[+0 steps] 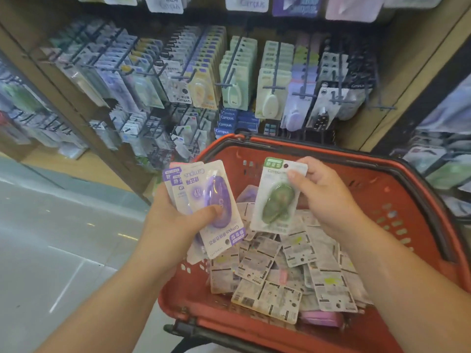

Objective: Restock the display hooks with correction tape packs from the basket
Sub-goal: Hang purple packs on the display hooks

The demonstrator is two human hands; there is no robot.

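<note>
My left hand (169,221) grips a fanned stack of purple correction tape packs (204,200), thumb pressed on the top pack, which lies upside down. My right hand (323,197) pinches one green correction tape pack (277,197) by its upper edge, upright, over the red basket (382,184). Inside the basket lie several more packs (280,273), mostly face down with printed backs up. The display hooks (229,85) stand behind the basket, hung with rows of packs in yellow, green, purple and black.
A wooden shelf frame (76,115) borders the hook panel at left, another at right. Grey tiled floor (51,238) lies to the left below. More hanging goods (441,159) fill the neighbouring rack at right. A pink pack (321,318) lies at the basket's near side.
</note>
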